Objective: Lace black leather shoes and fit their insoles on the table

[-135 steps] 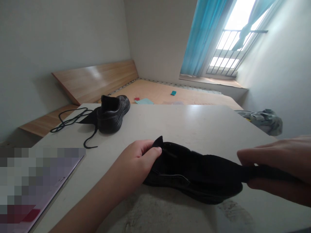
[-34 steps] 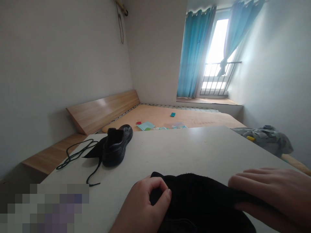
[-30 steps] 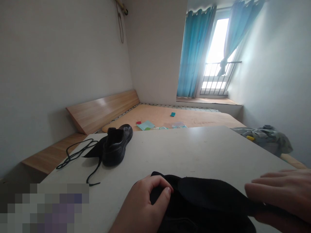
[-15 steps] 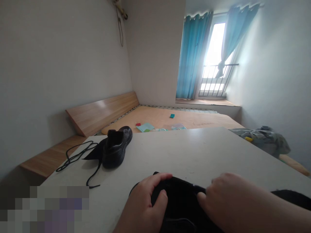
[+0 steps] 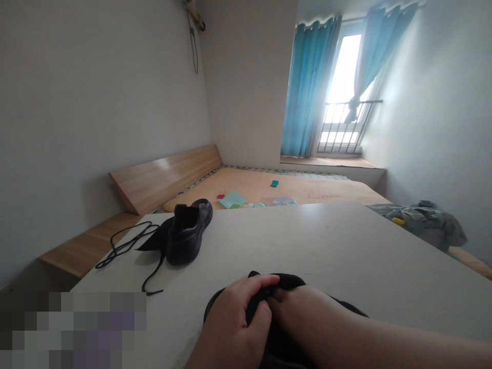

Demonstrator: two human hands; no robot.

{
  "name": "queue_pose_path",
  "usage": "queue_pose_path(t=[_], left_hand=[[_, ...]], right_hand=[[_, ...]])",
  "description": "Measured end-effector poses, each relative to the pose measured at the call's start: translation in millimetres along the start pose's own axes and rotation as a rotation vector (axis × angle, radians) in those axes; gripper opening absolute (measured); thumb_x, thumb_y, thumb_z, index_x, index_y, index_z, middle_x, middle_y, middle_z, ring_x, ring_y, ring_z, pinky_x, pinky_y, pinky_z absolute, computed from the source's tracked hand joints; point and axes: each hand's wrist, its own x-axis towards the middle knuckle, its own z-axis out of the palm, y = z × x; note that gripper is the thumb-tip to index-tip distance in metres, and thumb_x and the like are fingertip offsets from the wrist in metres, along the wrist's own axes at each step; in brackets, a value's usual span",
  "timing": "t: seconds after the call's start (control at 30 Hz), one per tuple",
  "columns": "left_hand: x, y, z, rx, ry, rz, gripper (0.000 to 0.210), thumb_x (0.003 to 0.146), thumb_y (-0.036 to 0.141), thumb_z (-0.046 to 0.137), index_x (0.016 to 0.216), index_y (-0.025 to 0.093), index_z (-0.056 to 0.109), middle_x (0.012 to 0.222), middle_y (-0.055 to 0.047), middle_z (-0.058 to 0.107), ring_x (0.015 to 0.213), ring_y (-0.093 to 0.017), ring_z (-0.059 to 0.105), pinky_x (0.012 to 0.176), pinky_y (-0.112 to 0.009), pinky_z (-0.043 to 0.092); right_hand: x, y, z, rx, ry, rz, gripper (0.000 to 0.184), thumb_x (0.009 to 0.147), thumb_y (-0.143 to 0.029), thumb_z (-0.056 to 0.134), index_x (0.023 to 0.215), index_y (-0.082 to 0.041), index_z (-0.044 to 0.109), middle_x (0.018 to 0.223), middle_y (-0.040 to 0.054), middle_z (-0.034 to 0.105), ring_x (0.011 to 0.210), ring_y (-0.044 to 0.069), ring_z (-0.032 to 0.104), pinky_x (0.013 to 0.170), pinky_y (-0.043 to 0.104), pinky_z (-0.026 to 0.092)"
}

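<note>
Right hand has moved left into the near shoe, grip hidden, while left hand clasps it

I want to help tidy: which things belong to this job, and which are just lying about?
Job:
near shoe, held by left hand, right hand at its opening
far shoe, probably
lace, probably

Probably just lying about:
red thing
teal thing
yellow thing
grey bundle

One head-worn camera looks forward and down over the bench, left hand close at six o'clock, right hand at five. The window is farther, between one and two.
</note>
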Motion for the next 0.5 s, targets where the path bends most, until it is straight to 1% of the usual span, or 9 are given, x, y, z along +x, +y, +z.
queue_pose_path(t=[0.1,0.17,0.23,0.3,0.4,0.5], left_hand=[[-0.6,2.3,-0.2,0.0,-0.004,-0.015,0.045,0.079,0.019,0.047,0.114,0.025,0.073,0.121,-0.002,0.072,0.117,-0.024,0.063,0.105,-0.038,0.046],[-0.8,2.9,-0.4,-0.011,0.001,-0.02,0.045,0.078,0.019,0.047,0.113,0.025,0.074,0.121,-0.002,0.072,0.116,-0.025,0.063,0.105,-0.038,0.046],[-1.2,3.1,-0.5,-0.025,0.014,-0.02,0.045,0.077,0.018,0.047,0.113,0.025,0.074,0.12,-0.002,0.072,0.116,-0.024,0.063,0.105,-0.037,0.046],[-2.1,3.4,-0.4,-0.031,0.024,-0.017,0.046,0.076,0.017,0.047,0.113,0.025,0.074,0.12,-0.001,0.073,0.116,-0.024,0.063,0.104,-0.035,0.046],[-3.5,4.0,-0.1,-0.03,0.028,-0.024,0.047,0.077,0.018,0.047,0.114,0.026,0.074,0.121,0.0,0.072,0.118,-0.023,0.062,0.106,-0.035,0.044],[-3.6,3.2,0.2,-0.028,0.021,-0.042,0.046,0.078,0.019,0.046,0.115,0.026,0.073,0.122,0.0,0.071,0.119,-0.024,0.061,0.108,-0.038,0.042]], right_hand=[[5.8,-2.4,3.2,-0.028,-0.007,-0.049,0.039,0.071,-0.031,0.074,0.106,-0.013,0.072,0.109,0.0138,0.073,0.099,0.033,0.069,0.095,0.041,0.052],[7.4,-3.8,1.6,-0.036,0.0,-0.048,0.037,0.075,-0.031,0.072,0.107,-0.015,0.072,0.109,0.012,0.073,0.096,0.032,0.07,0.092,0.041,0.053],[6.5,-5.0,-1.8,-0.04,0.027,-0.026,0.032,0.082,-0.029,0.065,0.11,-0.016,0.071,0.112,0.0122,0.073,0.097,0.032,0.07,0.09,0.041,0.054],[4.4,-6.0,-6.4,-0.053,0.038,-0.018,0.028,0.086,-0.025,0.059,0.109,-0.015,0.072,0.111,0.0133,0.073,0.096,0.031,0.07,0.087,0.04,0.055],[2.4,-7.7,-13.5,-0.068,0.029,-0.032,0.025,0.085,-0.018,0.06,0.106,-0.014,0.073,0.103,0.0143,0.075,0.089,0.03,0.072,0.081,0.039,0.056],[4.2,-9.7,-17.1,-0.047,0.046,-0.031,0.024,0.081,-0.015,0.064,0.103,-0.012,0.075,0.099,0.0151,0.075,0.085,0.031,0.072,0.079,0.04,0.056]])
